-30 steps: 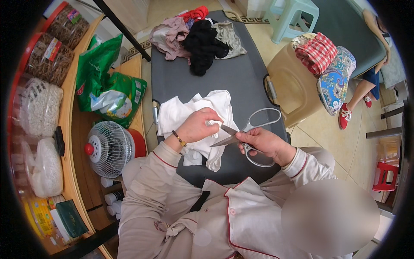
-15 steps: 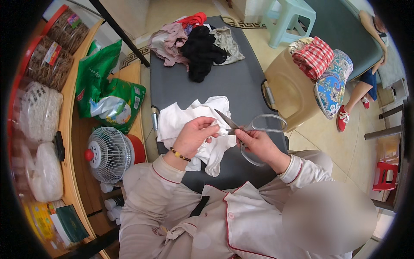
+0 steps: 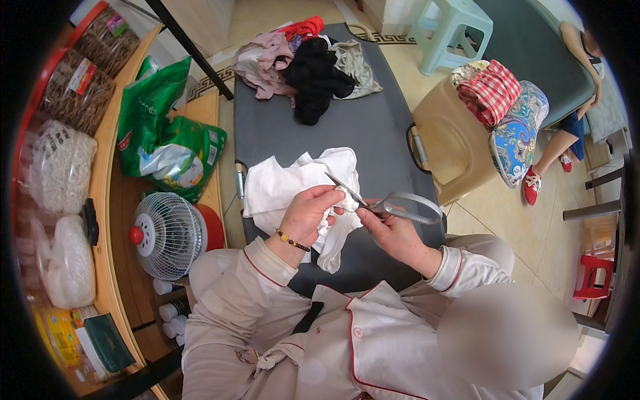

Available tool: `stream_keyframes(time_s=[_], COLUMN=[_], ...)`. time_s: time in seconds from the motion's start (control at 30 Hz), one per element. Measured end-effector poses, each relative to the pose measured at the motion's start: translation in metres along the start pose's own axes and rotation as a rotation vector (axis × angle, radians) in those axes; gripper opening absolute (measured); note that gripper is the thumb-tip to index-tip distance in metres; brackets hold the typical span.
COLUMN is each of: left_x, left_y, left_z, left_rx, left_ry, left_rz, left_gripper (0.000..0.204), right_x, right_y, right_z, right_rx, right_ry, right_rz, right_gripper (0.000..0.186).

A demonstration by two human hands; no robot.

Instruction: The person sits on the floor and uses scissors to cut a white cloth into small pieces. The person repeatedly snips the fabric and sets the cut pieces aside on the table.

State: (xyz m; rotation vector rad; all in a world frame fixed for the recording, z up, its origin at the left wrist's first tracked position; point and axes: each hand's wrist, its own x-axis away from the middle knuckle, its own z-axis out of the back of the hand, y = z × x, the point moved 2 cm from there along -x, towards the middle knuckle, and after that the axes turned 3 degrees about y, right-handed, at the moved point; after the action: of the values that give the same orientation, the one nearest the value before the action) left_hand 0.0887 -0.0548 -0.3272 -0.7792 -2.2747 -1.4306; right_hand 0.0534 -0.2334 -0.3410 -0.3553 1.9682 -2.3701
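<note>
My left hand point(image 3: 308, 217), a beaded bracelet at its wrist, is closed in a pinch on a bunched edge of white cloth point(image 3: 345, 200). Closed around the scissors point(image 3: 343, 186) near their pivot is my right hand point(image 3: 399, 237). Their metal blade points up and left, lying by the bunched cloth, and a grey loop handle sticks out to the right. The other handle is mostly hidden by my hand. Beneath both hands, the white garment point(image 3: 277, 187) spreads over the near part of a dark grey folding bed point(image 3: 380, 140).
Crumpled clothes point(image 3: 313, 73) lie at the bed's far end. On the left stand a shelf point(image 3: 107, 173), a green bag point(image 3: 180, 147) and a small fan point(image 3: 170, 233). To the right are a beige plastic chair point(image 3: 433, 140) with folded cloths, a pale stool point(image 3: 460, 33) and a seated person point(image 3: 557, 150).
The scissors have turned in my right hand; their two loops stood apart before, and now one mainly shows. My left hand has shifted slightly right and down, still pinching the cloth.
</note>
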Motion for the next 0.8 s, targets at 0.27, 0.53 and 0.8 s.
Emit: stream_keyframes(time_s=[0.27,0.53,0.8], left_x=[-0.001,-0.003,-0.004], left_y=[-0.003,-0.005,-0.007], left_z=[0.001,0.000,0.001], left_rx=[0.000,-0.033,-0.078], left_ry=[0.044,0.091,0.115], left_rz=[-0.038,-0.076,-0.077], left_gripper=[0.020,0.019,0.022], right_x=[0.000,-0.002,-0.004], right_y=[-0.007,0.001,-0.001], right_z=[-0.004,-0.004,0.002], right_rx=[0.047,0.051,-0.024], right_ry=[0.059,0.045,-0.026], right_rz=[0.031,0.025,-0.061], right_gripper=[0.025,0.026,0.027])
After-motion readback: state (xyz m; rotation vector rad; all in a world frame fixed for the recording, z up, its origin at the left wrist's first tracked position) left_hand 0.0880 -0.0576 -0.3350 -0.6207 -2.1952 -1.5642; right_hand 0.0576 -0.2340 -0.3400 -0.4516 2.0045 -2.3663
